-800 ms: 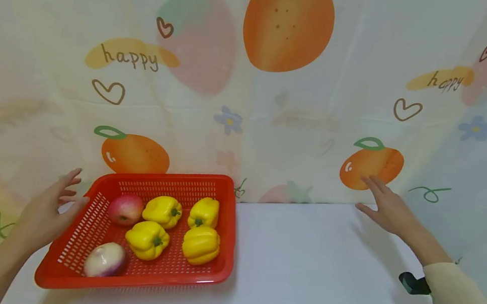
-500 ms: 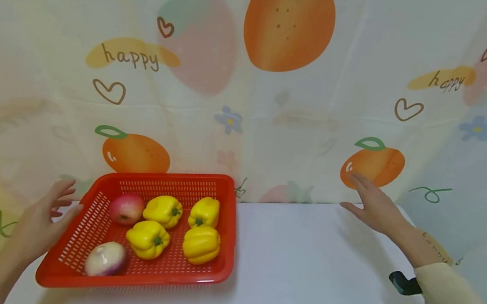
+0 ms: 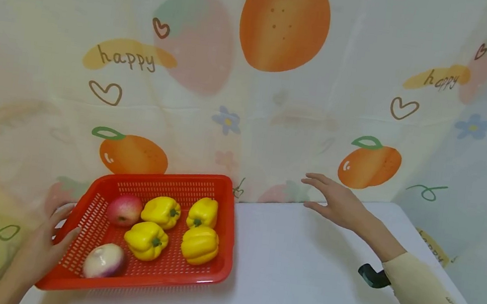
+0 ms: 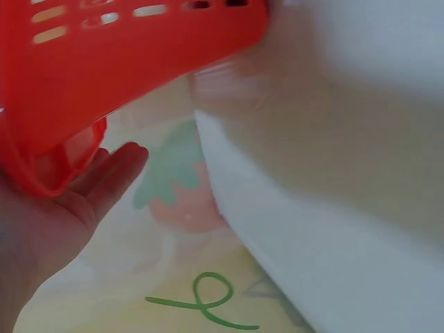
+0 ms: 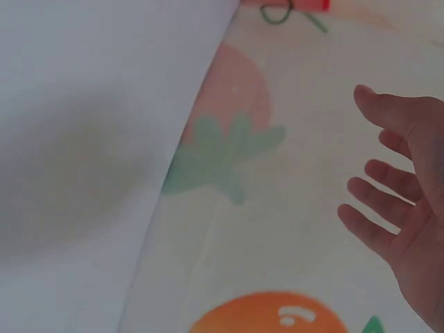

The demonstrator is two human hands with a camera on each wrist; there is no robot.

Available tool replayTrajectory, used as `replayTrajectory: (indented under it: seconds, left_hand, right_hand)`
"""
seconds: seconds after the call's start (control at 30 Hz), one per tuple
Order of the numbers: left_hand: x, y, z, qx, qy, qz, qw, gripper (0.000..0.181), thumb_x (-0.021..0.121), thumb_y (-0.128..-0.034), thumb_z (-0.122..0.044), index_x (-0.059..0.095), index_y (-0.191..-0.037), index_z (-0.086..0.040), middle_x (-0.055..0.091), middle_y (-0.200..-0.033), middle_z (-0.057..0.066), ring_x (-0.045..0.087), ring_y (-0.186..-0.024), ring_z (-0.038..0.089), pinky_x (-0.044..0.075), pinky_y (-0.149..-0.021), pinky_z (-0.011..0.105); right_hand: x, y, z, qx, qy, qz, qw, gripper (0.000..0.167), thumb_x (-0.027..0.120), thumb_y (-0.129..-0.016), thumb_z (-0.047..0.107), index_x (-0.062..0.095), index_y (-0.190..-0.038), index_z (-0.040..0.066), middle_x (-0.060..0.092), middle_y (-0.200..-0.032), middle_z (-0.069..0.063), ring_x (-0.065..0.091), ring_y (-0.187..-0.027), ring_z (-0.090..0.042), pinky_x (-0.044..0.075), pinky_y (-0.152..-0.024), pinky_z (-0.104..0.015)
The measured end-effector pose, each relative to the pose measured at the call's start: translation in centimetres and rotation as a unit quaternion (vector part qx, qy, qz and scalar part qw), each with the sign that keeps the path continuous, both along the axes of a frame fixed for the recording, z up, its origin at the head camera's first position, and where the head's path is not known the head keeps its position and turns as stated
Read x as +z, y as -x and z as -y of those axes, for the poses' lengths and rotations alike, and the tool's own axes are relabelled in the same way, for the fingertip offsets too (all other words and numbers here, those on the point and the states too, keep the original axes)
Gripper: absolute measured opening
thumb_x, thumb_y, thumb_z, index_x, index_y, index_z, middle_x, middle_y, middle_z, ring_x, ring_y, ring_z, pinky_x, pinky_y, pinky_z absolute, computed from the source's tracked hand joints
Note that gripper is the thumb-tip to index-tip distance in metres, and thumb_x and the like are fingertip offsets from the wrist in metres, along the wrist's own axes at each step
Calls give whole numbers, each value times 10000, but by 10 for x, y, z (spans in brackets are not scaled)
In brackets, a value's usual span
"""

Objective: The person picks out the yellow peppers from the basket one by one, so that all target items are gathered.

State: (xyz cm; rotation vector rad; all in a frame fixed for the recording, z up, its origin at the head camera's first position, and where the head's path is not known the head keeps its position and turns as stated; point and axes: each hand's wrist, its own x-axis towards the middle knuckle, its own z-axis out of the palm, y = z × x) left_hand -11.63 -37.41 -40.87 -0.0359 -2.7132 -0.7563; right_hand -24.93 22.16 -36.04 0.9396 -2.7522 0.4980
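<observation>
A red plastic basket [image 3: 118, 278] stands on the white table, with perforated sides. Inside lie several yellow bell peppers [image 3: 147, 240], a pinkish-red apple [image 3: 125, 210] and a round white-and-purple vegetable [image 3: 103, 260]. My left hand [image 3: 41, 249] is at the basket's left rim, its thumb above the rim and its fingers along the outer side. In the left wrist view, the fingers [image 4: 114, 177] look extended beside the rim; firm contact cannot be made out. My right hand [image 3: 337, 201] hovers over the table to the right of the basket, fingers spread and holding nothing.
Behind the table hangs a pale cloth [image 3: 283, 126] printed with fruit, hearts and flowers. It also covers the sides. The white tabletop [image 3: 282, 278] extends right of the basket. A dark wrist device [image 3: 373, 276] shows beneath the right sleeve [image 3: 430, 302].
My right hand has moved left over the table, towards the basket. My left hand has shifted right and down, closer against the basket's left rim. The basket's contents stay in place.
</observation>
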Motion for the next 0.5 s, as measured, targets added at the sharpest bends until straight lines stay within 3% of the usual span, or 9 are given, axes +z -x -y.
replayTrajectory:
  seconds: [0.1,0.17,0.23,0.4,0.5]
  left_hand:
    - [-4,-3,0,208,-30,-49,9998,475,659,-922,-82,492,-1357,11,597,-1111,345,644,-779,431,485,-567,317]
    - [-5,-3,1,347,10,-57,9994,464,652,-926,-90,501,-1345,43,605,-1064,369,626,-741,394,479,-573,395]
    - [-5,-4,1,420,-43,6,9991,462,643,-937,-103,500,-1344,64,607,-1052,379,620,-706,330,476,-568,393]
    - [-6,-3,1,521,-579,522,9956,499,595,-983,-158,451,-1394,87,552,-1194,394,556,-673,28,472,-539,215]
    - [-7,-3,3,602,-979,882,9895,539,559,-1006,-201,393,-1443,68,467,-1303,409,553,-713,-22,493,-561,194]
  right_hand:
    - [4,-4,19,190,74,37,9998,581,750,-876,282,541,-1381,85,487,-1451,-125,549,-1229,-324,496,-935,-461]
    - [7,-6,30,322,105,59,9994,579,739,-885,297,536,-1389,98,484,-1455,-113,531,-1254,-314,478,-964,-463]
    - [9,-9,42,444,125,90,9989,577,734,-888,315,537,-1390,111,485,-1456,-97,520,-1270,-298,467,-981,-456]
    - [14,-14,72,658,55,232,9975,577,733,-889,317,537,-1394,118,482,-1462,-86,501,-1292,-279,463,-991,-443]
    - [16,-16,90,688,-79,364,9969,586,729,-891,321,527,-1407,134,471,-1473,-81,505,-1287,-273,471,-983,-439]
